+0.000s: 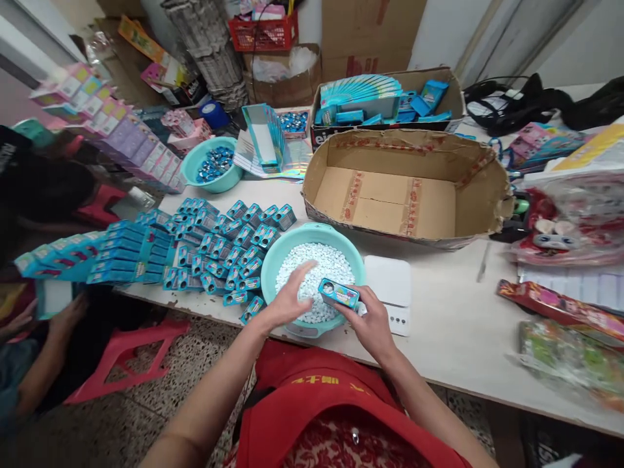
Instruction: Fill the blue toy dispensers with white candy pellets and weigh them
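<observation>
A turquoise basin [359, 273] full of small white candies [312, 257] stands at the table's front edge. My right hand [373, 320] grips a small blue box [338, 294] above the basin's right side; the box has a round hole near its left end. Over the candies at the left hovers my left hand [291, 298], fingers apart and thumb spread; I see nothing in it. Many similar blue boxes [234, 250] stand in rows left of the basin.
A white scale [390, 281] sits right of the basin. Behind lies an open cardboard box [385, 195], with a carton [451, 97] of blue packets beyond. Another basin [188, 170] holds blue wrapped pieces. At far left a person's hand [68, 318] is near a box; a red stool [131, 357] stands below.
</observation>
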A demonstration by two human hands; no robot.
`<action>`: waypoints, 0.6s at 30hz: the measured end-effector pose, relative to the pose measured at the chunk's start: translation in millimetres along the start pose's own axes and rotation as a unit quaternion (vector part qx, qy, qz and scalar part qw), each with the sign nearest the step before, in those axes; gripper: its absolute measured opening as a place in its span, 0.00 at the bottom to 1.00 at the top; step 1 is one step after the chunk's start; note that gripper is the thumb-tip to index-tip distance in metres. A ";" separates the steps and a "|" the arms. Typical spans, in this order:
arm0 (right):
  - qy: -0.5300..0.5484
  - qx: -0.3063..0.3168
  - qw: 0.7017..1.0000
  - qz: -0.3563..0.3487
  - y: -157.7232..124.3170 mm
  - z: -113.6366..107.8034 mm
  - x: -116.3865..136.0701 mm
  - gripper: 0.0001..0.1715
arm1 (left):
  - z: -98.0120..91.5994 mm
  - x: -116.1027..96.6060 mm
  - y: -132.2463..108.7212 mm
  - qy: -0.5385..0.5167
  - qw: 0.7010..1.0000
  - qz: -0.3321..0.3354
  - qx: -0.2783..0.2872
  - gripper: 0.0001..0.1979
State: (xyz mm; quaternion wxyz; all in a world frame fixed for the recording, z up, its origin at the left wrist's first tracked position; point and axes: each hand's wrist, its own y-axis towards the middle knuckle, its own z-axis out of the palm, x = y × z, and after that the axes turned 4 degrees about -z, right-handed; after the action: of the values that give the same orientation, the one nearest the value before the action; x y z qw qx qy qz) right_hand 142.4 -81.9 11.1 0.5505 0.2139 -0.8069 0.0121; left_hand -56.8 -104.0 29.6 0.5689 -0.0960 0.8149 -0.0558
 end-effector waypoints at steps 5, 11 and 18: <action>0.071 0.057 0.994 -0.056 -16.6 27.1 31.9 0.23 | -24.0 -15.0 -70.3 0.010 0.997 -0.077 -0.019 0.15; 0.223 0.311 0.922 0.063 -58.4 64.5 37.0 0.08 | -120.9 45.0 -159.8 0.013 0.948 -0.262 -0.181 0.20; 0.172 0.140 0.952 0.211 -93.8 210.2 -19.0 0.47 | -147.9 194.1 -142.7 0.039 0.929 -0.210 -0.303 0.20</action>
State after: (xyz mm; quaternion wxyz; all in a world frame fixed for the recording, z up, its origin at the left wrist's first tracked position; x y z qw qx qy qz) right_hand -3.9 -214.3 -108.9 0.6306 0.1081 -0.7166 0.2776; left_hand -247.1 -288.6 -68.4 0.4561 -0.4307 0.7754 0.0722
